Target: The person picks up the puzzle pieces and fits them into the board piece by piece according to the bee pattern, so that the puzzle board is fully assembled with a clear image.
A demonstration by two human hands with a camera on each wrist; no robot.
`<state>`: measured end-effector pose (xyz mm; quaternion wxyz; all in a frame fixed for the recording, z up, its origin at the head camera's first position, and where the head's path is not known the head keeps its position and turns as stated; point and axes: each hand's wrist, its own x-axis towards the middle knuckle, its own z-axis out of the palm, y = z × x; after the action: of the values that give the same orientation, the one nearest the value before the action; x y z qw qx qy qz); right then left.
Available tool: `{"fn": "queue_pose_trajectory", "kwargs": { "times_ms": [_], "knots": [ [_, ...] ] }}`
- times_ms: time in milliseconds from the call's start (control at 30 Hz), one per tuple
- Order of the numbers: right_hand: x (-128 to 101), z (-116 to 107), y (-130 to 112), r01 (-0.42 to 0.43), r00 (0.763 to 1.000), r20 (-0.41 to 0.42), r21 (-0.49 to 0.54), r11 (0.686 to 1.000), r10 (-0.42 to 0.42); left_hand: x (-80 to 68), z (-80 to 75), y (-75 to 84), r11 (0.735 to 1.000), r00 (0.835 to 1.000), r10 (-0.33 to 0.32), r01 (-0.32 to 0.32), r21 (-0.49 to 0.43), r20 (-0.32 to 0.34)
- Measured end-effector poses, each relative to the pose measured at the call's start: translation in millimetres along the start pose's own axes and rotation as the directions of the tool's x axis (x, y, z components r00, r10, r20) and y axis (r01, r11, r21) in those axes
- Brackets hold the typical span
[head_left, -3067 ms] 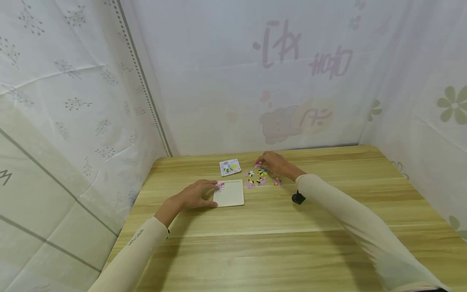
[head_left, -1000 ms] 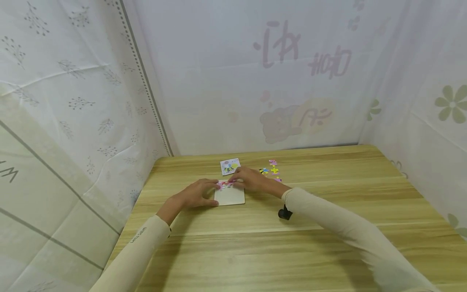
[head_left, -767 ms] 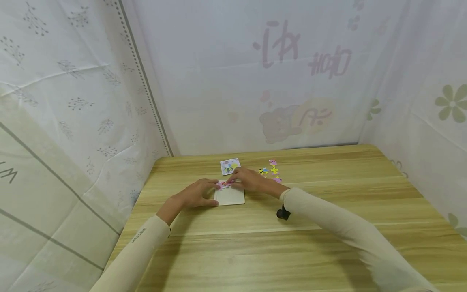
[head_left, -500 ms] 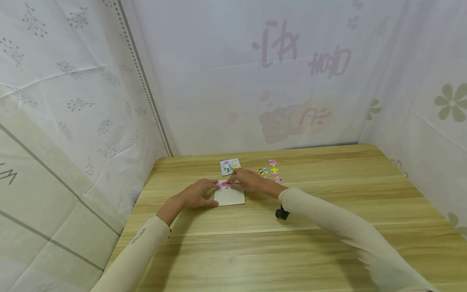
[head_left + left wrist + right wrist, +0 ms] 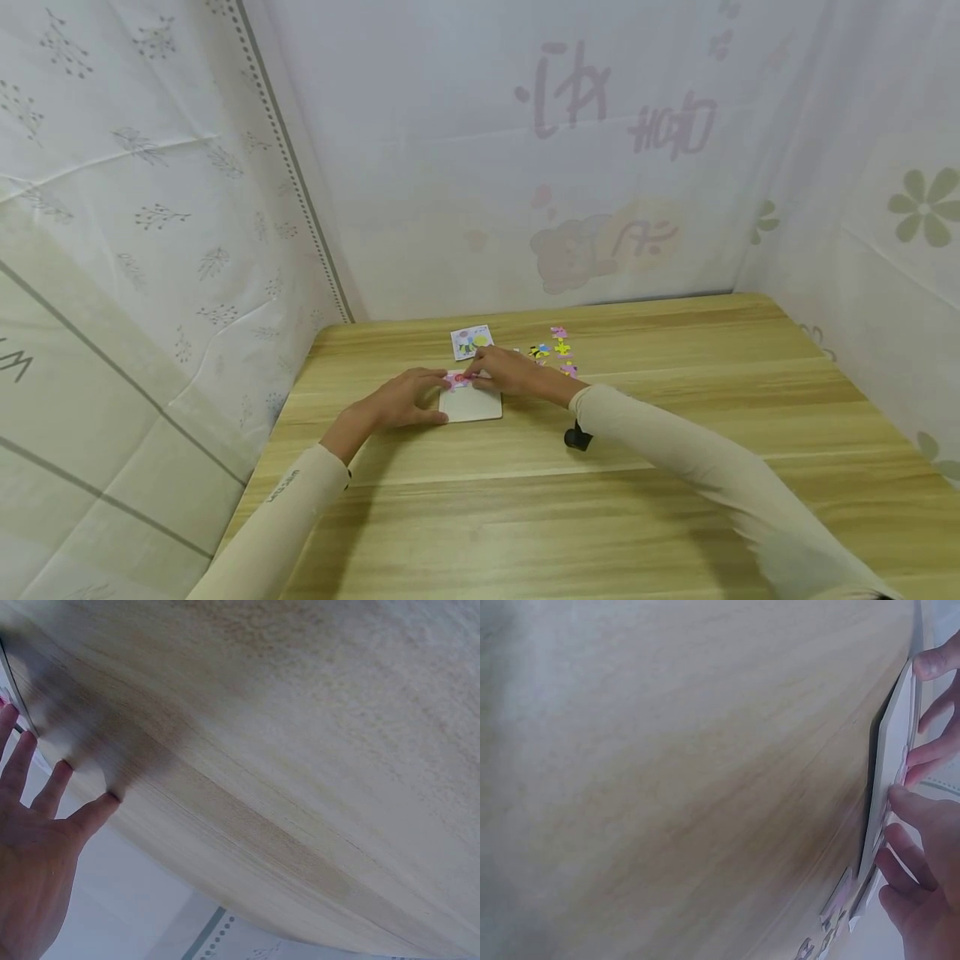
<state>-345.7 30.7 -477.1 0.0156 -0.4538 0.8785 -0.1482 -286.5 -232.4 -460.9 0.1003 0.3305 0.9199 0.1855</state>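
wood-grain table (image 5: 480, 517), patterned cloth (image 5: 450, 150) behind: one pale board (image 5: 471, 407), touched at left edge by spread-fingered left hand (image 5: 405, 400); one pink puzzle piece (image 5: 472, 377) on its upper part, pinched by right hand (image 5: 510, 372). likely light, stiff, thin; best taken by opposite edges.

left hand (image 5: 401, 400): fingers spread | right hand (image 5: 506, 369): fingers bent | 2 arms (image 5: 690, 446): reaching forward, angled inward
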Motion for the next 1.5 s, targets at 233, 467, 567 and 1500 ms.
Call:
{"fn": "queue_pose_trajectory", "kwargs": {
  "times_ms": [233,467,567,1500],
  "knots": [
    [-8,-5,4,-0.031,0.999,-0.029,0.027,0.999,0.032,1.2,0.6,-0.7,1.0,1.0,-0.007,0.007,0.001,0.003],
    [-18,-13,19,-0.018,0.997,-0.07,0.066,0.998,0.023,0.2,1.2,-0.8,1.0,1.0,-0.007,0.007,0.015,-0.007],
    [-23,-17,26,-0.053,0.996,-0.07,0.075,0.996,0.058,-0.6,1.4,-0.3,1.0,1.0,-0.005,0.005,0.01,-0.01],
    [-78,-46,116,-0.174,0.962,-0.208,0.042,0.984,0.178,1.4,1.0,-3.2,1.0,1.0,-0.007,0.007,0.012,0.01]
  ]
}}
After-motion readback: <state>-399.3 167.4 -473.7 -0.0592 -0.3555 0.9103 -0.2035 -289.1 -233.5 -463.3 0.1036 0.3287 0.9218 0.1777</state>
